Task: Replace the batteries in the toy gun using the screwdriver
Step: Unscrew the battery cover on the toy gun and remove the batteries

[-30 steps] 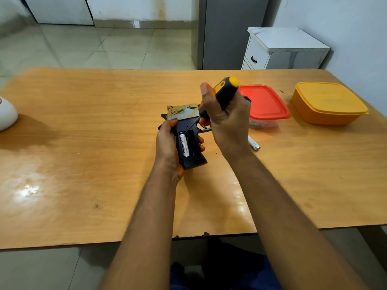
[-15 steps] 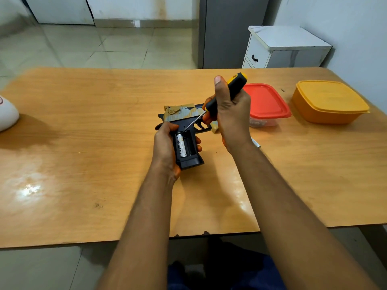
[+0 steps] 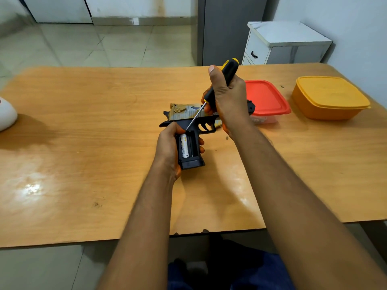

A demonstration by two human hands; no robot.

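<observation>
We see a pale tiled floor (image 3: 100, 47) beyond the wooden table (image 3: 83, 164), white walls (image 3: 345, 24), a grey cabinet (image 3: 228, 28), and a white drawer unit (image 3: 280, 42) in the corner. Light glares off the tabletop.

The right hand (image 3: 228, 101) covers the barrel of the black-and-tan plastic toy gun (image 3: 189, 116) and most of the black-and-yellow-handled screwdriver (image 3: 222, 82). At nine o'clock, a white rounded object (image 3: 6, 116) is cut off by the edge (unidentifiable). The tiny dark speck (image 3: 227, 138) at three o'clock from the gun's grip is too small to identify.
</observation>
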